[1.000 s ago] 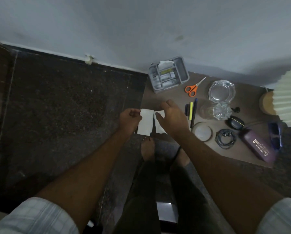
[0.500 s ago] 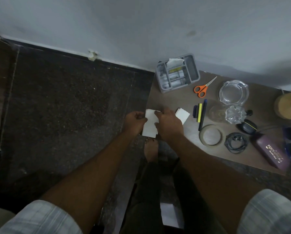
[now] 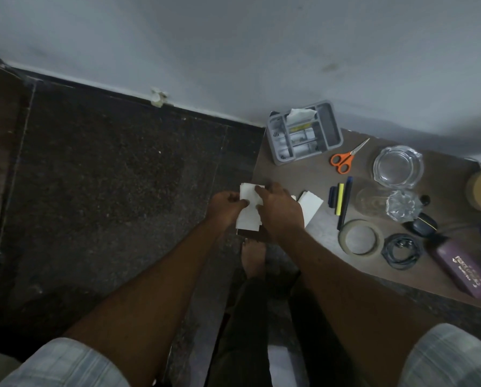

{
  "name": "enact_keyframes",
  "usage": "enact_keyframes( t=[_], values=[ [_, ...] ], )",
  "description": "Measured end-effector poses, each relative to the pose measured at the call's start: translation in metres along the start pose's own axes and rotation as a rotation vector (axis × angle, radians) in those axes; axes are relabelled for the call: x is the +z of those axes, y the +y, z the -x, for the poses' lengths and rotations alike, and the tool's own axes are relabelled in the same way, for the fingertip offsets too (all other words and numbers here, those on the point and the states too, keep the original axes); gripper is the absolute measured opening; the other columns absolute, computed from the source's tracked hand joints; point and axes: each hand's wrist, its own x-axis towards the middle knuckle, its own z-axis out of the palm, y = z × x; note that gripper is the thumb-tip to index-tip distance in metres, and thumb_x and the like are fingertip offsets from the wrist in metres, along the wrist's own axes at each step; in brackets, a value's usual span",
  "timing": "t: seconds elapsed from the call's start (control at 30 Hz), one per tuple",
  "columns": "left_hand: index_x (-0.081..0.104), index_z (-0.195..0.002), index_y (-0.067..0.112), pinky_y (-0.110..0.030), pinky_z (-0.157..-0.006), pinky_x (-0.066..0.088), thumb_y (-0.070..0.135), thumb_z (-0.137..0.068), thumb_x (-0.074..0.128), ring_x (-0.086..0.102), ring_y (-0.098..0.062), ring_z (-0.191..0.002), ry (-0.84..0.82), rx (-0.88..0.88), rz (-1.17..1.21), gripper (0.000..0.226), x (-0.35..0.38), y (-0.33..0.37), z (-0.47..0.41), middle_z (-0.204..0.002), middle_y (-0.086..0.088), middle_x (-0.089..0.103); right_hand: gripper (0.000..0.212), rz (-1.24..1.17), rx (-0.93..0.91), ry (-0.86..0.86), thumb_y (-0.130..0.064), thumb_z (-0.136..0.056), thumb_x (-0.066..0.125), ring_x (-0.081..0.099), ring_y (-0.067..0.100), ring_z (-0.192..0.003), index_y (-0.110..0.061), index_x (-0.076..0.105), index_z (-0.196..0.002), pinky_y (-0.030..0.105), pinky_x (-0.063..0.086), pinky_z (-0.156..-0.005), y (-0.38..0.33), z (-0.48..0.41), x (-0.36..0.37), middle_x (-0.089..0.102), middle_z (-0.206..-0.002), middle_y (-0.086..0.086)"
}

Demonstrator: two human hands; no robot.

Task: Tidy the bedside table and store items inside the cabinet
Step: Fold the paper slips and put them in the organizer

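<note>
A small stack of white paper slips (image 3: 247,212) is pinched between my left hand (image 3: 224,205) on its left edge and my right hand (image 3: 280,209) on its right, just off the near left corner of the brown bedside table (image 3: 298,174). More white slips (image 3: 311,205) lie on the table right of my right hand. A grey divided organiser tray (image 3: 330,127) with paper and small items sits at the table's far left corner.
On the table are orange scissors (image 3: 345,157), pens and a yellow highlighter (image 3: 340,202), a glass ashtray (image 3: 398,166), a clear glass (image 3: 384,203), a tape roll (image 3: 359,237), coiled black cable (image 3: 400,251), a purple case (image 3: 461,268). Dark stone floor (image 3: 116,174) spreads left; my foot (image 3: 254,256) is below.
The two slips I held apart have come together into one stack between both hands. Another slip now lies on the table to the right. The view shifted left.
</note>
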Motion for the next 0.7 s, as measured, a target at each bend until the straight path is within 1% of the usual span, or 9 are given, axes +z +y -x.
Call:
enact_keyframes(
  t=[0.1, 0.17, 0.27, 0.33, 0.43, 0.5, 0.6, 0.67, 0.7],
  values=[
    [0.068, -0.117, 0.004, -0.051, -0.097, 0.055, 0.020, -0.089, 0.073, 0.067, -0.033, -0.110, 0.000, -0.001, 0.019, 0.032, 0.000, 0.001, -0.002, -0.121, -0.016, 0.070, 0.058, -0.015, -0.014, 0.026, -0.035, -0.091, 0.068, 0.058, 0.028, -0.121, -0.025, 0.048, -0.144, 0.040, 0.052, -0.098, 0.001, -0.002, 0.001, 0.053, -0.142, 0.006],
    [0.070, -0.108, 0.004, -0.047, -0.094, 0.056, 0.018, -0.089, 0.074, 0.068, -0.032, -0.106, -0.002, 0.021, 0.036, 0.024, -0.001, 0.003, -0.002, -0.116, -0.016, 0.071, 0.051, -0.056, -0.013, 0.043, -0.035, -0.094, 0.063, 0.059, 0.026, -0.119, -0.025, 0.050, -0.142, 0.039, 0.051, -0.098, 0.004, -0.003, 0.001, 0.055, -0.139, 0.004],
    [0.069, -0.101, 0.005, -0.040, -0.086, 0.056, 0.016, -0.089, 0.073, 0.068, -0.031, -0.103, -0.010, 0.046, 0.057, 0.016, -0.004, 0.007, -0.001, -0.115, -0.016, 0.071, 0.045, -0.200, -0.015, 0.082, -0.034, -0.093, 0.064, 0.059, 0.025, -0.115, -0.022, 0.053, -0.135, 0.041, 0.052, -0.096, 0.010, -0.005, -0.002, 0.059, -0.132, 0.004],
    [0.067, -0.097, 0.009, -0.041, -0.087, 0.056, 0.016, -0.089, 0.073, 0.067, -0.031, -0.105, -0.024, 0.033, 0.063, 0.012, -0.006, 0.010, 0.000, -0.116, -0.016, 0.069, 0.044, -0.307, -0.010, 0.119, -0.032, -0.090, 0.068, 0.060, 0.024, -0.110, -0.020, 0.055, -0.130, 0.041, 0.053, -0.094, 0.014, -0.005, -0.006, 0.061, -0.126, 0.005],
    [0.065, -0.096, 0.014, -0.043, -0.087, 0.057, 0.019, -0.088, 0.075, 0.066, -0.031, -0.107, -0.045, -0.008, 0.108, 0.013, -0.010, 0.011, 0.002, -0.118, -0.013, 0.069, 0.046, -0.421, 0.009, 0.110, -0.030, -0.086, 0.075, 0.061, 0.017, -0.100, -0.022, 0.057, -0.127, 0.034, 0.054, -0.090, 0.022, -0.006, -0.015, 0.064, -0.118, 0.001],
    [0.066, -0.094, 0.016, -0.046, -0.089, 0.057, 0.021, -0.087, 0.075, 0.067, -0.031, -0.106, -0.059, -0.019, 0.163, 0.012, -0.013, 0.012, 0.005, -0.118, -0.012, 0.070, 0.044, -0.505, 0.029, 0.089, -0.029, -0.083, 0.078, 0.062, 0.012, -0.093, -0.023, 0.060, -0.122, 0.029, 0.053, -0.083, 0.027, -0.005, -0.022, 0.067, -0.107, -0.004],
    [0.069, -0.096, 0.017, -0.056, -0.095, 0.055, 0.019, -0.087, 0.075, 0.068, -0.033, -0.105, -0.082, -0.024, 0.282, 0.011, -0.015, 0.017, 0.013, -0.115, -0.013, 0.071, 0.040, -0.580, 0.064, 0.088, -0.031, -0.081, 0.079, 0.059, 0.002, -0.081, -0.024, 0.065, -0.118, 0.018, 0.045, -0.071, 0.034, 0.000, -0.030, 0.064, -0.091, -0.013],
    [0.069, -0.100, 0.017, -0.056, -0.095, 0.056, 0.020, -0.087, 0.076, 0.069, -0.032, -0.105, -0.085, -0.010, 0.331, 0.015, -0.013, 0.024, 0.019, -0.114, -0.011, 0.072, 0.039, -0.616, 0.097, 0.082, -0.036, -0.083, 0.077, 0.060, 0.001, -0.081, -0.022, 0.066, -0.118, 0.014, 0.043, -0.068, 0.036, 0.004, -0.036, 0.064, -0.091, -0.014],
    [0.070, -0.100, 0.019, -0.053, -0.093, 0.057, 0.022, -0.087, 0.076, 0.069, -0.031, -0.104, -0.086, 0.004, 0.335, 0.016, -0.011, 0.027, 0.022, -0.112, -0.008, 0.073, 0.037, -0.658, 0.117, 0.069, -0.039, -0.084, 0.076, 0.062, 0.004, -0.082, -0.022, 0.066, -0.116, 0.015, 0.046, -0.068, 0.037, 0.006, -0.040, 0.066, -0.092, -0.013]
  ],
)
